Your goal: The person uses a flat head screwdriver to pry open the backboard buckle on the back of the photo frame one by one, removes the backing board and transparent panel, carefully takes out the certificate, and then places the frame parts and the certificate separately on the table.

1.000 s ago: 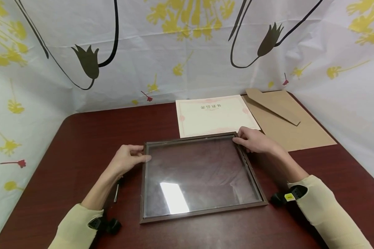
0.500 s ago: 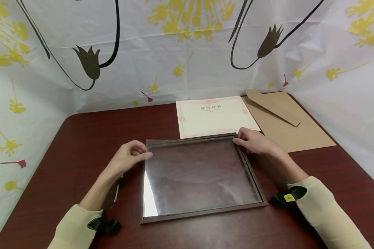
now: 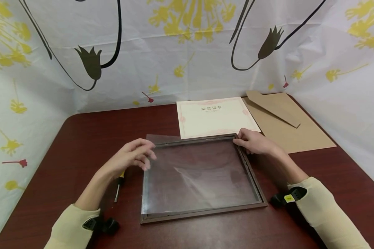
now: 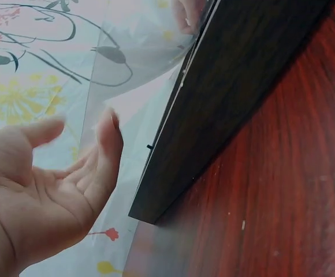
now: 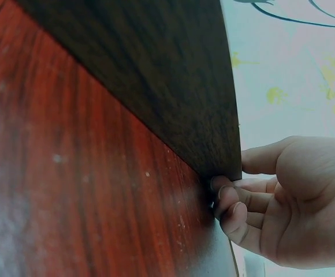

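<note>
A dark brown picture frame (image 3: 205, 209) lies on the table, its near edge towards me. Over it is a clear plastic sheet (image 3: 187, 180), whose far left corner sticks out past the frame's far edge. At the sheet's left edge is my left hand (image 3: 134, 155), fingers loosely bent and thumb apart from them; in the left wrist view this hand (image 4: 58, 184) pinches nothing. My right hand (image 3: 252, 141) grips the frame's far right corner, and in the right wrist view its fingertips (image 5: 228, 205) curl under that corner with the thumb on top.
A cream certificate (image 3: 216, 117) lies beyond the frame, partly beneath its far edge. To its right is a brown backing board (image 3: 299, 138) with a folded-out flap (image 3: 272, 109). A screwdriver (image 3: 118, 186) lies left of the frame. Patterned cloth (image 3: 187, 69) hangs behind the table.
My left hand has let go of the frame's left side and moved slightly up. The clear sheet has shifted away from me, over the far edge. My right hand stays at the corner.
</note>
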{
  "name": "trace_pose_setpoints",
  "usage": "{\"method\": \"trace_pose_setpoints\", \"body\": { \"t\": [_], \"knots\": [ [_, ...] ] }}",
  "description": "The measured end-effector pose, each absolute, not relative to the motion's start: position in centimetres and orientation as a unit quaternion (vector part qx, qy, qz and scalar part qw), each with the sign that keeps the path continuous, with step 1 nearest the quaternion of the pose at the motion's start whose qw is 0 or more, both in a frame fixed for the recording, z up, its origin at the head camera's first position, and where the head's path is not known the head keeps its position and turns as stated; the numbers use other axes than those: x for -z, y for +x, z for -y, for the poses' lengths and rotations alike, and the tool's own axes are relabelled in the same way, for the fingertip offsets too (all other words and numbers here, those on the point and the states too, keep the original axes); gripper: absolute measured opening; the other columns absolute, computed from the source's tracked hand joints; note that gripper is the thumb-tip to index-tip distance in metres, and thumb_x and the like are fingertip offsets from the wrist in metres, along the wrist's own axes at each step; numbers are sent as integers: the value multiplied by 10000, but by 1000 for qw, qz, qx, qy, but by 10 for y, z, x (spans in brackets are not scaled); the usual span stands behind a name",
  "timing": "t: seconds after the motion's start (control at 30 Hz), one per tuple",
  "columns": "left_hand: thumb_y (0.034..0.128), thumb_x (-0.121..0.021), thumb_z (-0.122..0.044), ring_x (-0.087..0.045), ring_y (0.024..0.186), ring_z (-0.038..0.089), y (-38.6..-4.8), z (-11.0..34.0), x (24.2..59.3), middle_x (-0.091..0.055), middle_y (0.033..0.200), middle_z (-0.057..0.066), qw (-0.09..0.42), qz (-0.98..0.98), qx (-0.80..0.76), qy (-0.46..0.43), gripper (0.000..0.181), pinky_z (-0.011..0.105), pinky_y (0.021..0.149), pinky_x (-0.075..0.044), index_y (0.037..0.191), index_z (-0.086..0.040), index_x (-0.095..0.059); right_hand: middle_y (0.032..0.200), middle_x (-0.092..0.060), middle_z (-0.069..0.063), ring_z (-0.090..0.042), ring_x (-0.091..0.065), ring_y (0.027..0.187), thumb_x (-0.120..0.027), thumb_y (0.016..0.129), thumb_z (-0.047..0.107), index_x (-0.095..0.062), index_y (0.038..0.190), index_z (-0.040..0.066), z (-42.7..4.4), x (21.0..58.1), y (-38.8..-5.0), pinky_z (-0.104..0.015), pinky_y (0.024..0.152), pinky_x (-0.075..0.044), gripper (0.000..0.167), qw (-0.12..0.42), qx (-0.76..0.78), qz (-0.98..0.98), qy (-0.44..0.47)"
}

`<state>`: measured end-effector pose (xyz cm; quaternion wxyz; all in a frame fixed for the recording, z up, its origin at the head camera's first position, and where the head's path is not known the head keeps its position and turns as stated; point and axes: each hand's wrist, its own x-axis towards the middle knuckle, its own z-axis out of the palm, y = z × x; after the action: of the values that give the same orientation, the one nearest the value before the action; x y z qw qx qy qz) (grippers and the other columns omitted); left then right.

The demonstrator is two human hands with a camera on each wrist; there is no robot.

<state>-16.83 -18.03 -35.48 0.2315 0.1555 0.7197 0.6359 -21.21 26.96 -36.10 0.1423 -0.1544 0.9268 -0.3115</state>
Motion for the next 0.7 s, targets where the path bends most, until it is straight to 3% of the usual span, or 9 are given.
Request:
{"method": "trace_pose_setpoints", "body": {
  "t": [0.2,0.37,0.53,0.7],
  "knots": [
    [1006,-640,-105,-681,636,208,-167,177,355,-709,1035,230,254,-723,-626,146,509,359,614,-584,1386,81,-358,682,-521,-61,-210,-550,589,-577,1048,246,-510,953,50,-270,361,-212,-350,561,-471,227,144,310,-927,-155],
    [1019,-601,-66,-648,578,154,-169,178,358,-722,948,201,232,-739,-620,125,363,296,565,-559,1276,150,-462,692,-524,-58,-196,-542,588,-575,1049,247,-512,960,50,-268,360,-211,-341,559,-464,225,141,304,-929,-160],
    [1043,-541,-43,-636,565,149,-171,184,357,-719,913,173,215,-735,-632,120,242,259,531,-530,1176,132,-438,696,-528,-57,-180,-531,573,-570,1053,245,-511,966,44,-268,359,-210,-341,550,-452,227,138,301,-930,-163],
    [1049,-532,-50,-633,564,161,-172,191,354,-711,906,169,199,-735,-634,133,234,249,521,-518,1168,132,-444,693,-524,-57,-181,-529,569,-569,1054,242,-509,967,39,-267,359,-210,-339,545,-452,229,139,303,-928,-167]
  ]
}}
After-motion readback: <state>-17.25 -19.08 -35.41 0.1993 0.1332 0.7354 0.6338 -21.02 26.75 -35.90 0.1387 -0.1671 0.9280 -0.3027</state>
